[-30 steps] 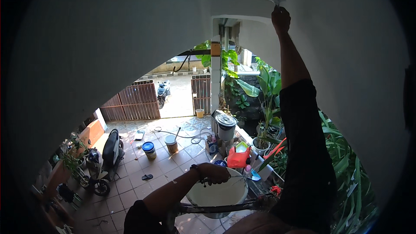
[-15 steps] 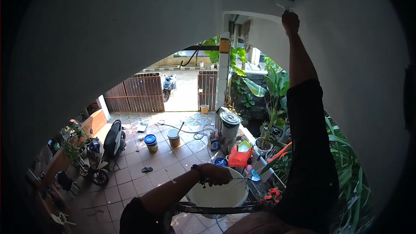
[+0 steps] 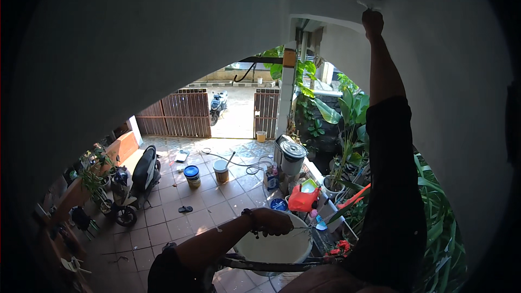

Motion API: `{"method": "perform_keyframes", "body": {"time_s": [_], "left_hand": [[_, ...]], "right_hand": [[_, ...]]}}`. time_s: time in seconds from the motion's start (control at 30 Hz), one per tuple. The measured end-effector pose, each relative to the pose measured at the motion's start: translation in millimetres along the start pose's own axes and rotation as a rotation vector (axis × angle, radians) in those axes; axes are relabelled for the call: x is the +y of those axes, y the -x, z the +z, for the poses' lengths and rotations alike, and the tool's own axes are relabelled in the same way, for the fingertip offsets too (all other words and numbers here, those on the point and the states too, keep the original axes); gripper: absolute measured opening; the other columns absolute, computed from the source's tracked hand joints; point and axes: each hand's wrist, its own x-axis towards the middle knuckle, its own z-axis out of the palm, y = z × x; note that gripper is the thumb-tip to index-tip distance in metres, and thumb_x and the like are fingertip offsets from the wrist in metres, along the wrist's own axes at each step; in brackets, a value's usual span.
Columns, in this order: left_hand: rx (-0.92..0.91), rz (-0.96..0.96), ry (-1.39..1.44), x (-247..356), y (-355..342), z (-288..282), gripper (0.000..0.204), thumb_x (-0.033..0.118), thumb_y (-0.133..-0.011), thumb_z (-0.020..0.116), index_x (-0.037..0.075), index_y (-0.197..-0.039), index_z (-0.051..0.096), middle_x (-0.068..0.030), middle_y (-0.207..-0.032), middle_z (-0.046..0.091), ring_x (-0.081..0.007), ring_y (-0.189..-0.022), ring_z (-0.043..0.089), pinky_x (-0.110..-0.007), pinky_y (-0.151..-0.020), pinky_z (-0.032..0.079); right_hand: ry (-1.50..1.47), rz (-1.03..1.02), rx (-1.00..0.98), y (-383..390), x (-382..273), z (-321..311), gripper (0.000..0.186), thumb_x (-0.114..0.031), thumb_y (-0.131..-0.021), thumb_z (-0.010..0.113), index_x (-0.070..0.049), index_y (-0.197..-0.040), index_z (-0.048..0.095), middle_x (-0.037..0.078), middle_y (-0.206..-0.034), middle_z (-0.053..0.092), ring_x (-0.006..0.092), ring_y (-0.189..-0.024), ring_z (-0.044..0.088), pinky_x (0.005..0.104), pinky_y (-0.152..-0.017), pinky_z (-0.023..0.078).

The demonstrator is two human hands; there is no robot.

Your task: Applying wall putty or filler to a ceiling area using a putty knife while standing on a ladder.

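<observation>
High at the upper right, my right hand (image 3: 373,21) grips the short handle of a wide-headed tool (image 3: 369,0), whose pale head with a dark edge is against the white painted surface (image 3: 434,32) overhead. My left hand (image 3: 270,221), a bracelet at its wrist, is closed on a thin metal piece (image 3: 299,229) over a large bucket (image 3: 274,247) of whitish contents. A dark bar (image 3: 255,262) crosses in front of the bucket, low in the view.
Below lie a tiled floor (image 3: 168,210), lidded paint pails (image 3: 192,177), a hose (image 3: 253,171) and a red bag (image 3: 304,200). A scooter (image 3: 144,172) stands left; plants (image 3: 347,114) grow right. Beyond are a metal gate (image 3: 179,113) and a motorbike (image 3: 218,106).
My right hand and the tool have shifted rightward along the painted surface. The whole scene sits slightly farther right and higher in the picture. My left hand still grips above the bucket.
</observation>
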Motion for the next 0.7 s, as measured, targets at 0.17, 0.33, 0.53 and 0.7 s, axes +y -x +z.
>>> {"method": "perform_keyframes", "body": {"time_s": [0.17,0.33,0.53,0.7], "left_hand": [[-0.032,-0.008,-0.062,7.4,0.2,2.3,0.017,0.025,-0.09,0.044,0.011,-0.083,0.052,0.0038,-0.065,0.048,-0.0076,-0.055,0.05,-0.023,-0.044,0.043],[-0.098,0.028,0.007,-16.2,-18.5,-4.4,0.017,0.025,-0.09,0.045,0.011,-0.089,0.054,0.0037,-0.065,0.048,-0.0072,-0.055,0.05,-0.024,-0.043,0.043],[-0.168,0.028,0.024,-14.1,-23.7,-13.5,0.018,0.025,-0.09,0.046,0.009,-0.088,0.053,0.0041,-0.062,0.047,-0.0064,-0.051,0.048,-0.023,-0.038,0.041],[-0.136,0.046,-0.103,-5.6,-19.0,-15.9,0.021,0.027,-0.091,0.044,0.008,-0.085,0.052,0.0047,-0.059,0.045,-0.0062,-0.048,0.047,-0.023,-0.037,0.039]], "right_hand": [[0.27,-0.352,0.198,-3.9,10.5,-34.6,0.03,-0.019,-0.087,0.044,-0.004,-0.068,0.062,0.015,-0.065,0.061,0.0307,-0.064,0.062,0.0436,-0.056,0.051],[0.117,-0.289,0.208,10.8,-15.2,-105.2,0.033,-0.021,-0.088,0.044,-0.003,-0.066,0.062,0.015,-0.068,0.062,0.031,-0.065,0.062,0.0427,-0.059,0.05],[-0.644,0.13,0.115,40.5,-48.6,-207.7,0.032,-0.024,-0.088,0.047,0.0,-0.075,0.064,0.014,-0.065,0.06,0.0246,-0.055,0.055,0.0376,-0.056,0.041],[-0.794,0.161,0.09,61.3,-80.2,-287.5,0.031,-0.021,-0.088,0.05,0.002,-0.07,0.06,0.005,-0.054,0.049,0.0131,-0.049,0.041,0.033,-0.05,0.034]]}}
